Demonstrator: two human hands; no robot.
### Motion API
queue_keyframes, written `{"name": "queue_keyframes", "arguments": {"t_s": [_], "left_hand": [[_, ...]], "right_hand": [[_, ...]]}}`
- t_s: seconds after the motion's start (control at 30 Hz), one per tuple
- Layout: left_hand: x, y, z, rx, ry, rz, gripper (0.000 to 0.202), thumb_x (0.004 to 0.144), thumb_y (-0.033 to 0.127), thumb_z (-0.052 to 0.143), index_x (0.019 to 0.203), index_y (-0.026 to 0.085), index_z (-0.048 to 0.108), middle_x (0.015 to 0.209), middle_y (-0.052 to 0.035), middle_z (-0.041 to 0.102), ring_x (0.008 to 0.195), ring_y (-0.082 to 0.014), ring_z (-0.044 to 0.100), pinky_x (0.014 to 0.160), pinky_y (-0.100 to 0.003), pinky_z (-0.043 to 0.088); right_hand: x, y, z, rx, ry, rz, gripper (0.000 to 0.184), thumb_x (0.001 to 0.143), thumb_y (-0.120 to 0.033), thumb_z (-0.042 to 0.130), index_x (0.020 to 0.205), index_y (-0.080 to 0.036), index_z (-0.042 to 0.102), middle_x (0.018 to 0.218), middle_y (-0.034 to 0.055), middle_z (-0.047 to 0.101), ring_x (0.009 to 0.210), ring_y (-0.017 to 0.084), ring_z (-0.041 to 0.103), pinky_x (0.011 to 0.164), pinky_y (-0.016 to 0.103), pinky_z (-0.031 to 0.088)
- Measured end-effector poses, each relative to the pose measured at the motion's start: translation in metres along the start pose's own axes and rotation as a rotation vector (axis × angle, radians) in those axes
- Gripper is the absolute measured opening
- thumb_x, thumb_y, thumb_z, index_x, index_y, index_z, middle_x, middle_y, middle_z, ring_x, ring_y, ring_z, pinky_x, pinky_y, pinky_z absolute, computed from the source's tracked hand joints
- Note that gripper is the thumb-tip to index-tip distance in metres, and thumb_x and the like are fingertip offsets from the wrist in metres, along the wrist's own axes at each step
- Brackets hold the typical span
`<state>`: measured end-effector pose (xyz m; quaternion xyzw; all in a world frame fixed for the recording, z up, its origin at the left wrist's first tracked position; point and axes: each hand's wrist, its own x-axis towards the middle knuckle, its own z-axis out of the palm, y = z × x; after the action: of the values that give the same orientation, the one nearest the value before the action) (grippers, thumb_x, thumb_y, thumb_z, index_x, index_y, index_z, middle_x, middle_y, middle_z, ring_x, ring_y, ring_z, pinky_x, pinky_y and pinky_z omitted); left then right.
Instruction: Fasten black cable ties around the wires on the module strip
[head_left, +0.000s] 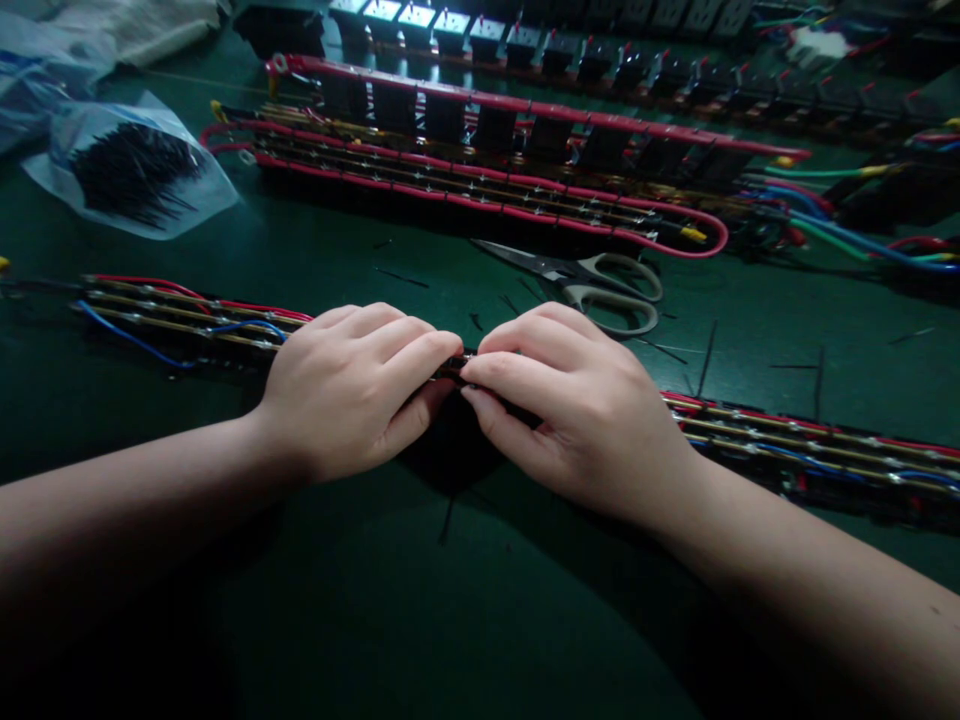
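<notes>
A long strip with brass bars, red and blue wires and solder joints (810, 450) lies across the green table, and its middle is covered by my hands. My left hand (360, 385) is closed over the strip, thumb below and fingers above. Facing it, my right hand (577, 400) pinches the strip with thumb and index finger. The fingertips of both hands almost meet, with a small dark part of the strip showing between them. Any small piece under the fingertips is hidden. Scissors with grey handles (611, 290) lie just behind my right hand.
A clear plastic bag of black cable ties (135, 170) sits at the back left. Further back lie another strip with red cables (480, 190) and a row of sockets (525, 45). Loose black tie ends (709, 357) are scattered on the green table (450, 620).
</notes>
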<state>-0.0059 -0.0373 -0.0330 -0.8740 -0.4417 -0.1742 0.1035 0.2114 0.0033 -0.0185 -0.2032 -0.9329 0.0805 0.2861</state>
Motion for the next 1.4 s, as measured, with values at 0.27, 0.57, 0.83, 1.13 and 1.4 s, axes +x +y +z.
{"name": "queue_keyframes", "arguments": {"t_s": [0.27, 0.57, 0.83, 1.13, 1.4], "left_hand": [[-0.0001, -0.0003, -0.0005, -0.014, -0.005, 0.001, 0.027, 0.099, 0.029, 0.045, 0.11, 0.015, 0.066, 0.101, -0.0089, 0.075, 0.091, -0.0277, 0.069, 0.075, -0.04, 0.048], [0.0001, 0.0001, -0.0006, -0.005, -0.002, 0.009, 0.027, 0.099, 0.029, 0.045, 0.109, 0.016, 0.066, 0.1, -0.008, 0.075, 0.09, -0.0269, 0.069, 0.074, -0.039, 0.047], [-0.0009, -0.0003, -0.0009, -0.016, -0.012, -0.003, 0.027, 0.099, 0.029, 0.045, 0.11, 0.017, 0.066, 0.1, -0.0079, 0.075, 0.091, -0.0277, 0.068, 0.075, -0.04, 0.048], [0.0, 0.0006, -0.0016, -0.019, -0.024, -0.014, 0.028, 0.099, 0.029, 0.044, 0.11, 0.017, 0.067, 0.102, -0.0085, 0.075, 0.092, -0.0273, 0.069, 0.076, -0.04, 0.049], [-0.0024, 0.0021, -0.0012, -0.069, 0.038, -0.063, 0.025, 0.099, 0.032, 0.049, 0.117, 0.018, 0.061, 0.11, -0.0066, 0.074, 0.095, -0.0241, 0.071, 0.079, -0.037, 0.053]], "right_hand": [[0.0009, 0.0006, 0.0009, 0.013, 0.0, 0.01, 0.02, 0.096, -0.017, 0.057, 0.089, -0.009, 0.074, 0.091, 0.0119, 0.071, 0.082, 0.022, 0.061, 0.075, 0.037, 0.051], [-0.0024, 0.0027, 0.0015, 0.013, -0.007, 0.011, 0.021, 0.097, -0.017, 0.054, 0.092, -0.01, 0.073, 0.091, 0.0112, 0.07, 0.083, 0.022, 0.06, 0.075, 0.037, 0.051], [-0.0027, 0.0011, -0.0002, 0.011, -0.024, 0.042, 0.02, 0.099, -0.018, 0.052, 0.099, -0.013, 0.071, 0.094, 0.01, 0.071, 0.086, 0.021, 0.06, 0.078, 0.037, 0.052], [-0.0015, 0.0022, -0.0013, 0.029, -0.026, 0.026, 0.022, 0.1, -0.021, 0.054, 0.099, -0.015, 0.075, 0.094, 0.0096, 0.07, 0.086, 0.02, 0.06, 0.077, 0.035, 0.05], [-0.0024, 0.0025, -0.0016, 0.033, -0.026, 0.04, 0.021, 0.099, -0.022, 0.055, 0.097, -0.018, 0.075, 0.095, 0.0085, 0.07, 0.086, 0.019, 0.059, 0.077, 0.034, 0.049]]}}
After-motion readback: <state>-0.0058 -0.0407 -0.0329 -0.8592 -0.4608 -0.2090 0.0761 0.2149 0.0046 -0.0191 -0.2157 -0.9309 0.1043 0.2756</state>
